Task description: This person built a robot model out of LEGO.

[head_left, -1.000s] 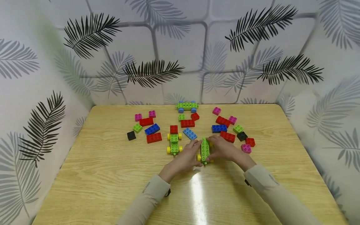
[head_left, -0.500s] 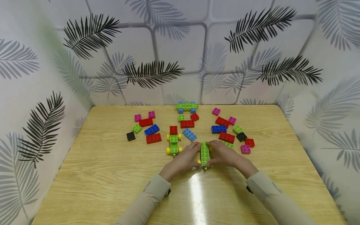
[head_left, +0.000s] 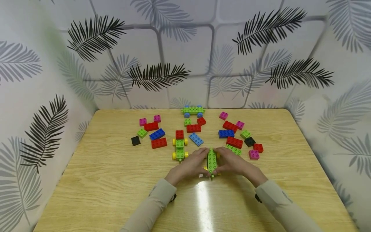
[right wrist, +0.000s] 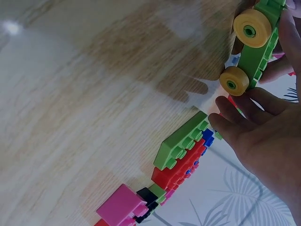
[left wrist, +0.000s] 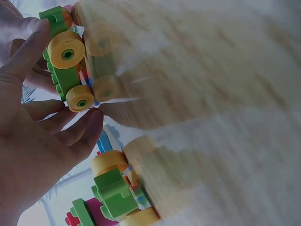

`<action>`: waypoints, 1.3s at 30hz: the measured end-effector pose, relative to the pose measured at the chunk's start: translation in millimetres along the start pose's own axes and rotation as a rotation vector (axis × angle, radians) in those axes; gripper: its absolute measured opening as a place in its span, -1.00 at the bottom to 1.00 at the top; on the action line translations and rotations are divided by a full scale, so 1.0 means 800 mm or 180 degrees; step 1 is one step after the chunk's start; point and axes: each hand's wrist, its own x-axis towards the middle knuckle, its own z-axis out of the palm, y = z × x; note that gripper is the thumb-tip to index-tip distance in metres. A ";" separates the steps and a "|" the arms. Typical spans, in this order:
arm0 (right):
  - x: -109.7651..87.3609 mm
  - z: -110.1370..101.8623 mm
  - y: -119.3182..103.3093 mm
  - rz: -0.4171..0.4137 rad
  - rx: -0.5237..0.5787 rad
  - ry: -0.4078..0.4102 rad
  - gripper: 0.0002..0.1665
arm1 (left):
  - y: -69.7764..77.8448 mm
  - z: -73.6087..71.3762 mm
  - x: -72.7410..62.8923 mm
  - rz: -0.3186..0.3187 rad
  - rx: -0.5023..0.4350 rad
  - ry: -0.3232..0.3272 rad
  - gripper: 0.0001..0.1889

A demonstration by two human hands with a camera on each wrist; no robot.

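Note:
Between both hands, in the middle of the table, a long green toy-brick car base (head_left: pixel 212 161) with yellow wheels stands lengthwise, studs up. My left hand (head_left: pixel 189 165) grips its left side, thumb at the near end and fingertips by the far wheel. Opposite it, my right hand (head_left: pixel 235 162) holds the right side in the same way. A yellow wheel (left wrist: pixel 67 50) shows clearly in the left wrist view, another wheel (right wrist: pixel 251 29) in the right wrist view. Left of the hands stands a shorter green car (head_left: pixel 180 151) on yellow wheels, a red brick (head_left: pixel 179 134) at its far end.
Beyond the hands lies a light blue brick (head_left: pixel 196 139). A green base with blue wheels (head_left: pixel 193 111) stands at the table's back edge. Right of my right hand lie a green brick (head_left: pixel 233 149), a red brick (head_left: pixel 234 142) and a pink brick (head_left: pixel 254 154). Several loose bricks lie back left.
Both hands have brought the green car base a short way toward the table's near side. The green brick beyond my right hand has come into sight.

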 end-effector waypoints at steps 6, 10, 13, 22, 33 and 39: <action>-0.002 0.002 -0.001 -0.0036 0.0040 0.0063 0.15 | -0.002 0.000 0.003 -0.0042 -0.0024 -0.0057 0.06; -0.004 0.003 -0.001 -0.0059 0.0075 0.0111 0.15 | -0.005 0.000 0.005 -0.0051 -0.0110 -0.0079 0.05; -0.006 0.003 0.000 -0.0069 0.0072 0.0143 0.14 | -0.005 0.000 0.006 -0.0031 -0.0221 -0.0072 0.04; -0.008 0.002 0.000 -0.0134 0.0070 0.0177 0.12 | -0.004 -0.006 0.007 -0.0096 -0.0267 -0.0043 0.01; -0.031 -0.033 0.009 -0.0059 0.0037 0.0780 -0.29 | -0.001 0.001 0.007 -0.0216 -0.0220 -0.0057 0.01; -0.064 -0.058 0.050 0.0177 -0.0144 0.1128 -0.42 | -0.002 0.005 0.003 -0.0203 -0.0127 -0.0145 0.01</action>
